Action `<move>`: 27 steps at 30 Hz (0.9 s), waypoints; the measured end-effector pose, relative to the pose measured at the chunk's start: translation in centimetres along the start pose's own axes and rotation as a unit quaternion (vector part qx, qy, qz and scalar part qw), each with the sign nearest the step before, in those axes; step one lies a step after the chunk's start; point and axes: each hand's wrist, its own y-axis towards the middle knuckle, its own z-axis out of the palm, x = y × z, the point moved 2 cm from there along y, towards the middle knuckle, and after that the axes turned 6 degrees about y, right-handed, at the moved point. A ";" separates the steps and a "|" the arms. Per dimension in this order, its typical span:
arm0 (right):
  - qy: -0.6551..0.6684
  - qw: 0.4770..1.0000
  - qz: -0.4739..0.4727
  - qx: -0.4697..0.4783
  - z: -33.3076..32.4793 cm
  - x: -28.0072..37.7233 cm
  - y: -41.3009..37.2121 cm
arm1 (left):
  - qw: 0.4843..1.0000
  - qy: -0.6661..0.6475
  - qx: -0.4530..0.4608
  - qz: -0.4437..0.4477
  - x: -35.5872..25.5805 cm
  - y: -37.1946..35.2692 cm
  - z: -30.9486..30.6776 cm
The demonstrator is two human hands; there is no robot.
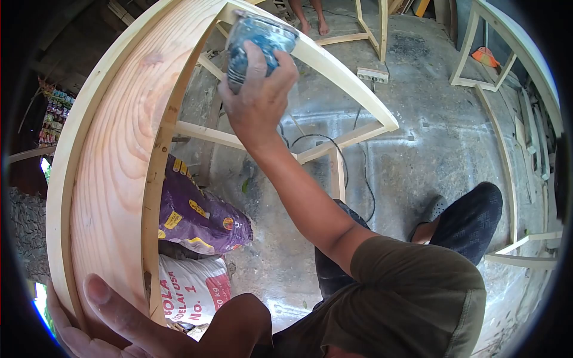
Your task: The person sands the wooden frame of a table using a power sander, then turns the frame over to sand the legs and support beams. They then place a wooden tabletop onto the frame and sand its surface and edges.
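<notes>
A blue power sander (253,45) is under my right hand (259,95), whose fingers wrap over its top. The sander sits on the pale wooden frame near its upper corner, where a long rail (346,77) runs down to the right. Down the left side of the frame stretches a wide wood-grained board (113,155) with a narrower edge strip along it. At the lower left, my left hand (113,322) rests around the board's near end, its thumb raised apart from the fingers. A black cord (322,136) loops below the frame.
Below the frame lie a purple sack (200,212) and a white sack (194,286). A power strip (372,75) is on the concrete floor (394,173). More wooden frames (507,173) stand at the right. Another person's bare feet (323,25) show at the top.
</notes>
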 end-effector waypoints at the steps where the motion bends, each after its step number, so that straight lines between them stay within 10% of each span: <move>1: 0.009 1.000 -0.005 -0.007 0.3 0.5 0.9 | 1.000 0.000 0.001 -0.002 -0.1 0.0 -0.2; 12: -0.036 0.995 0.082 0.044 -8.2 -8.4 -1.9 | 0.987 -0.008 0.155 -0.033 -1.0 -1.0 -2.6; 27: -0.151 0.962 0.227 0.008 -23.1 -28.3 -12.8 | 0.995 0.031 0.083 0.050 0.2 0.8 0.8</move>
